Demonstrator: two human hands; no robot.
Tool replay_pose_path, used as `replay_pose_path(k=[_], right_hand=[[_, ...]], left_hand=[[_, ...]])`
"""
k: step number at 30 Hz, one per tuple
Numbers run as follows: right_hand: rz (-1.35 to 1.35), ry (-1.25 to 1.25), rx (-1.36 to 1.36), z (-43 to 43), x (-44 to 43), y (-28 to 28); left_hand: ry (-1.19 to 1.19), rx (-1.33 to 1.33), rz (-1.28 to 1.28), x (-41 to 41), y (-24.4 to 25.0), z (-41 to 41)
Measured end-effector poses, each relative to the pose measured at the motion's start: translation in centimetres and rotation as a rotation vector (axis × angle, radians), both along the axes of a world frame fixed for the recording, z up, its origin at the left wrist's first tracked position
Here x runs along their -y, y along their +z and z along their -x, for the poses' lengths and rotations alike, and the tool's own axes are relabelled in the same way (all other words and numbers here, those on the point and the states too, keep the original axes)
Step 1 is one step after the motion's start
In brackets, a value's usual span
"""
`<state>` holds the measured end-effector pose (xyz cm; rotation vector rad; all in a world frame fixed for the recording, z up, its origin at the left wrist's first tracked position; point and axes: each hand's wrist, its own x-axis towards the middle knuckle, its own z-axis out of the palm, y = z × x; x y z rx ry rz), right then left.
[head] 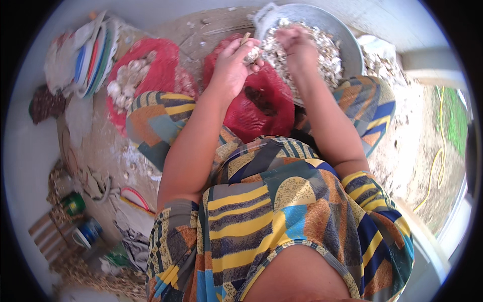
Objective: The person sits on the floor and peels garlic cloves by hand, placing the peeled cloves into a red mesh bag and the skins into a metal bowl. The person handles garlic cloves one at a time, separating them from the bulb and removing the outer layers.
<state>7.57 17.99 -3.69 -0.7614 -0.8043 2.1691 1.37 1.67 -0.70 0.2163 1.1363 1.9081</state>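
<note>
My left hand (232,62) holds a whole garlic bulb (251,55) with a short dry stem sticking up past the fingers. Over a large metal basin (354,47) hovers my right hand (300,47), blurred, with its fingers curled; whether it holds anything is not clear. Garlic cloves and papery skins (326,56) fill much of the basin. Between my crossed legs, below the left hand, lies a red mesh sack (279,120) with its mouth open and dark inside. A second red mesh sack (162,51) to the left holds whole garlic bulbs (126,83).
A bundle of colourful plastic items (90,56) leans at the upper left. A blue mug (87,233), a green container (73,204) and cloths (130,226) lie lower left. More garlic (381,68) sits right of the basin. A yellow cord (439,151) runs outside.
</note>
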Motion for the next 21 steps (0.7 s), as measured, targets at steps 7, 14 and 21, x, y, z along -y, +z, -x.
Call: replay_pose_path(k=[7,14,21], right_hand=[[-0.236,0.744,0.249,0.2,0.6,-1.8],[-1.110,1.380,0.548,-1.2,5.9,-9.5],[-1.494,1.425,0.688,-2.3,7.8,-15.7]], left_hand=[[0.199,-0.070,0.060,1.6,0.3,1.2],[0.283,-0.199,0.107,2.2,1.2,-0.1],[0.420,-0.097,-0.068,4.8,2.1,1.7]])
